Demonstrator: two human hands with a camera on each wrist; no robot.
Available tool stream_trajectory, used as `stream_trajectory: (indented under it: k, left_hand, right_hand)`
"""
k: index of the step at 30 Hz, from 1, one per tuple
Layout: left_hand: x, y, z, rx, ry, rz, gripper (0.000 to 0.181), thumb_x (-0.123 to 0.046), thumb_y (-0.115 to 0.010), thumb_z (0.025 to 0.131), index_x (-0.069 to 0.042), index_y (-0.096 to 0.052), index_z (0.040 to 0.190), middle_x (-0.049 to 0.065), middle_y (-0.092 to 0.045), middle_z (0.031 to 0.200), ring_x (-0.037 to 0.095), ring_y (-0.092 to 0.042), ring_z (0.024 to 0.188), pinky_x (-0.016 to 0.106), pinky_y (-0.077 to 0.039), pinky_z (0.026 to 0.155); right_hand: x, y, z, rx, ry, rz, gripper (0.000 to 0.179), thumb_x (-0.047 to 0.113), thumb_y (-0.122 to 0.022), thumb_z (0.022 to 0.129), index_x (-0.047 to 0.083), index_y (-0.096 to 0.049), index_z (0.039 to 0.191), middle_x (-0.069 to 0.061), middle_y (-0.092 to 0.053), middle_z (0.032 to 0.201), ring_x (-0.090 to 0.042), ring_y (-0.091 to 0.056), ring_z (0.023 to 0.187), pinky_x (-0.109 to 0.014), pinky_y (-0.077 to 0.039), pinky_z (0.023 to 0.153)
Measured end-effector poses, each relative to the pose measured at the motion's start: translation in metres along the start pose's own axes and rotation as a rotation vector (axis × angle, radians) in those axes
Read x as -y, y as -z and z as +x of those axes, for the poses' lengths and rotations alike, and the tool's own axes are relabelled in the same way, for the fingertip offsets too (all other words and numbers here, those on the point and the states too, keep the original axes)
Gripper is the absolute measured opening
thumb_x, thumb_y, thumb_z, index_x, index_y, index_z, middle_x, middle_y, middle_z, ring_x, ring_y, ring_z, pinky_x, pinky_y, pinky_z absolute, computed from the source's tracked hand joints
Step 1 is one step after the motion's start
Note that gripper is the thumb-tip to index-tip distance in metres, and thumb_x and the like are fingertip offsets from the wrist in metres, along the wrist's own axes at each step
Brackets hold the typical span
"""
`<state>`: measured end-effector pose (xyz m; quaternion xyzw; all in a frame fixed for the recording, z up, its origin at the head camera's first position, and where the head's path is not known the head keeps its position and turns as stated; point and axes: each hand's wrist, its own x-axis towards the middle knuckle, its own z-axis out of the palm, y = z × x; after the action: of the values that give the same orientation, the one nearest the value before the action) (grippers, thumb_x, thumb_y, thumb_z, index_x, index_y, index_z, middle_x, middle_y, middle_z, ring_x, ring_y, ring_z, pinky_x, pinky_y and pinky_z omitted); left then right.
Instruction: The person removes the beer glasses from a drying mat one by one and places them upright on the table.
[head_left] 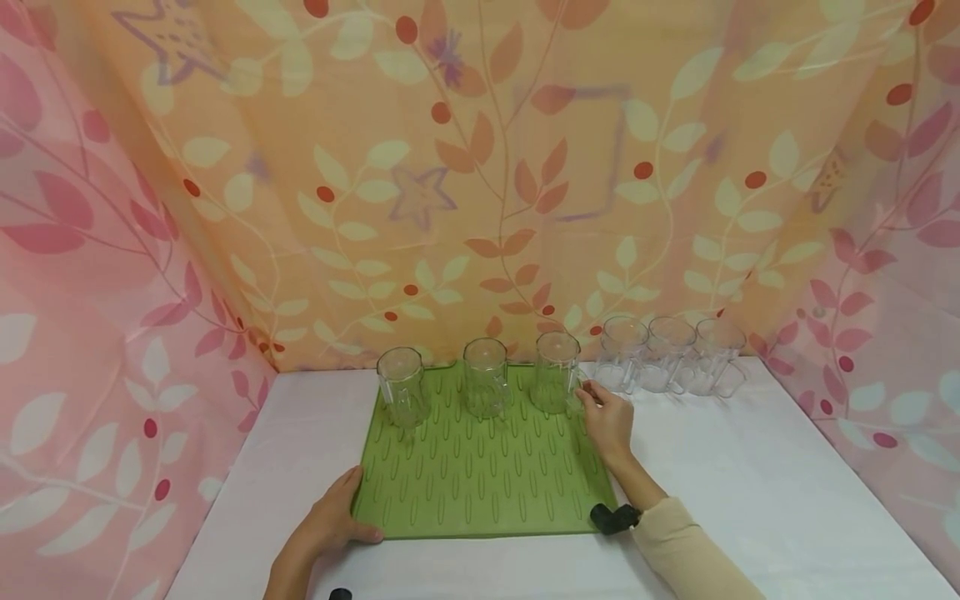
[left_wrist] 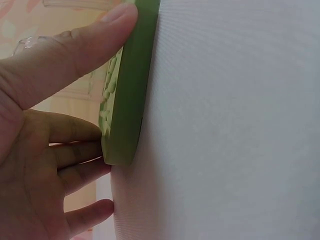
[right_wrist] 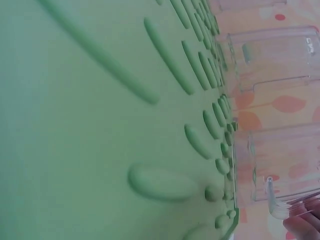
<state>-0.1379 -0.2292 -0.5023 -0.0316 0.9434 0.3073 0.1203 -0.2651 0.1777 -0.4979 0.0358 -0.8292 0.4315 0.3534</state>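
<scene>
Gripping a clear glass mug (head_left: 557, 371) by its handle on the green mat (head_left: 487, 483), with the right hand (head_left: 609, 425).
In the head view: pinching the handle between fingers and thumb, with the mug upright near the far right corner of the mat; placed in one row with a middle mug (head_left: 486, 379) and a left mug (head_left: 403, 390), and near to three more mugs (head_left: 671, 357), close together on the white tabletop (head_left: 720, 467); touching the near left corner of the mat with the left hand (head_left: 336, 512), not curled around. In the left wrist view: resting the thumb on the mat's edge, with fingers loosely stretched toward the corner and the little finger apart from it. In the right wrist view: showing closely the mat's raised ribs and, at lower right, fingertips on the handle, partly cut off.
</scene>
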Motion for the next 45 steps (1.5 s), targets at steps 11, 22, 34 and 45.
stream_trajectory:
  k: [11, 22, 34, 45]
  left_hand:
    - [-0.003, 0.001, -0.001, -0.003, 0.006, 0.004, 0.123, -0.030, -0.093, 0.054, 0.011, -0.025, 0.148, 0.032, -0.026, 0.154, 0.053, -0.025, 0.141, 0.066, -0.027, 0.112]
    - [0.002, -0.001, 0.000, 0.012, 0.008, -0.017, 0.124, -0.031, -0.092, 0.055, 0.010, -0.023, 0.149, 0.031, -0.026, 0.155, 0.052, -0.025, 0.141, 0.066, -0.026, 0.113]
    - [0.003, -0.003, 0.002, -0.006, -0.003, 0.008, 0.123, -0.030, -0.093, 0.055, 0.010, -0.025, 0.149, 0.031, -0.028, 0.154, 0.052, -0.026, 0.141, 0.065, -0.028, 0.112]
    - [0.002, -0.001, 0.001, -0.004, -0.008, 0.013, 0.123, -0.031, -0.092, 0.055, 0.011, -0.025, 0.148, 0.032, -0.027, 0.153, 0.053, -0.026, 0.140, 0.066, -0.028, 0.111]
  right_hand:
    - [-0.002, 0.015, -0.001, -0.021, 0.060, 0.059, 0.023, -0.001, -0.076, 0.078, -0.012, -0.072, 0.099, -0.023, -0.074, 0.085, -0.038, -0.072, 0.069, 0.004, -0.040, 0.061]
    - [0.011, 0.032, 0.000, -0.019, 0.027, 0.131, 0.021, -0.002, -0.077, 0.077, -0.010, -0.074, 0.097, -0.022, -0.074, 0.085, 0.010, -0.063, 0.070, 0.002, -0.044, 0.062]
    - [0.024, 0.048, -0.003, 0.054, 0.000, 0.203, 0.020, -0.002, -0.075, 0.081, -0.011, -0.073, 0.099, -0.023, -0.074, 0.088, 0.021, -0.057, 0.075, -0.001, -0.048, 0.063]
    - [0.040, 0.062, -0.009, 0.123, -0.026, 0.237, 0.026, -0.004, -0.075, 0.080, -0.013, -0.070, 0.104, -0.025, -0.074, 0.090, 0.019, -0.059, 0.075, -0.004, -0.051, 0.064]
